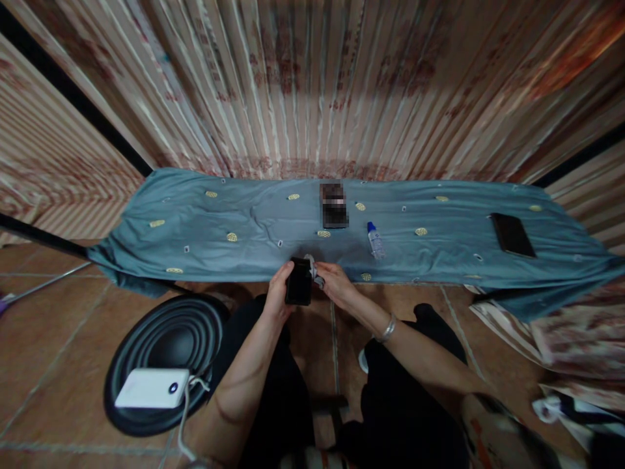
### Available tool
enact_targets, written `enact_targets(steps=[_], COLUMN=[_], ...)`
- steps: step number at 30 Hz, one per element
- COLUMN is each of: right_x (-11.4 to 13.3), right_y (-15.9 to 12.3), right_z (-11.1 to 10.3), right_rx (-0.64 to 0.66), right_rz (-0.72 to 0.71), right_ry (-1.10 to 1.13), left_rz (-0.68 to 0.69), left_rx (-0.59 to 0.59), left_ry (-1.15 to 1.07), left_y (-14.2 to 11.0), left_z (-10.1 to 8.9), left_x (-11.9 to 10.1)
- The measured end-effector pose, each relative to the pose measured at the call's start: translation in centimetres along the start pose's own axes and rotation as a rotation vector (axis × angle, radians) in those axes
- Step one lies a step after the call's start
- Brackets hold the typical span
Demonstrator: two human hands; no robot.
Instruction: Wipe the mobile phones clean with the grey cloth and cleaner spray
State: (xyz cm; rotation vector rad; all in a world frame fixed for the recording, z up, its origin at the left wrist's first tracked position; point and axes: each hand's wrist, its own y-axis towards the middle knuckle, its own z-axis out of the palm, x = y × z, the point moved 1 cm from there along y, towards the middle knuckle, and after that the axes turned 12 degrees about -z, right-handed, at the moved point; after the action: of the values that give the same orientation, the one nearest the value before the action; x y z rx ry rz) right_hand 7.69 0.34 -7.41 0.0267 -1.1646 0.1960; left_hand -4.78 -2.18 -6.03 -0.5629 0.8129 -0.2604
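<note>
My left hand [278, 290] is closed around a black phone [298, 283], held upright over the front edge of the cloth-covered table. A crumpled grey cloth [313, 268] is pinched in my right hand [334, 281] and touches the phone's right edge. On the table beyond lies a small clear bottle with a blue cap [375, 240], to the right of my hands. Straight ahead is a dark rectangular item [334, 205], blurred out by pixels. Which face of the phone the cloth touches is hard to see.
A blue-green patterned cloth [258, 218] covers the narrow table. At its right end lies a flat black item [512, 234]. On the floor left of my legs, a black ringed basin [122, 345] carries a white power bank [152, 388] with a cable. Pleated curtains [293, 85] hang behind.
</note>
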Motion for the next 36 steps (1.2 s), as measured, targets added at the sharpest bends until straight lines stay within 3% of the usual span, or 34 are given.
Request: enact_targets(steps=[5,8,13,15,18,21,26,31,36], right_x=[0.4,0.5,0.4,0.5,1.0,1.9,2.0,1.5,1.5], right_y=[-1.3,-2.3,-3.8,-4.1,-4.1,-4.3,-4.7,-4.6,-4.8], right_z=[0.7,1.0,1.3,1.1,0.4,-0.2,-0.3,0.3,1.2], right_rx=[0.042,0.086,0.191,0.248,0.340,0.382,0.435,0.524,0.634], right_rz=[0.085,0.151,0.228,0.198,-0.009,-0.357,-0.793,-0.960,-0.988], right_ry=[0.077,0.065,0.019,-0.051,-0.387,-0.811,-1.160,-1.359,-1.373], left_rz=[0.026,0.024,-0.041,-0.096,-0.151,-0.116,-0.136,-0.207,-0.193], left_rx=[-0.025,0.020,0.060,0.046,0.018,-0.009,-0.049,-0.093,-0.095], left_ry=[0.017,0.018,-0.023,-0.052,-0.082,-0.110,-0.168,-0.165,-0.114], left_y=[0.7,1.1,1.0,0.8,0.5,0.5,0.2,-0.4,-0.6], left_z=[-0.7,-1.0,-1.0,-0.8,-0.5,-0.3,0.2,1.0,0.8], left_x=[0.0,-0.3,-0.9,-1.1,-1.4,-1.5,-1.4,-1.2,-0.5])
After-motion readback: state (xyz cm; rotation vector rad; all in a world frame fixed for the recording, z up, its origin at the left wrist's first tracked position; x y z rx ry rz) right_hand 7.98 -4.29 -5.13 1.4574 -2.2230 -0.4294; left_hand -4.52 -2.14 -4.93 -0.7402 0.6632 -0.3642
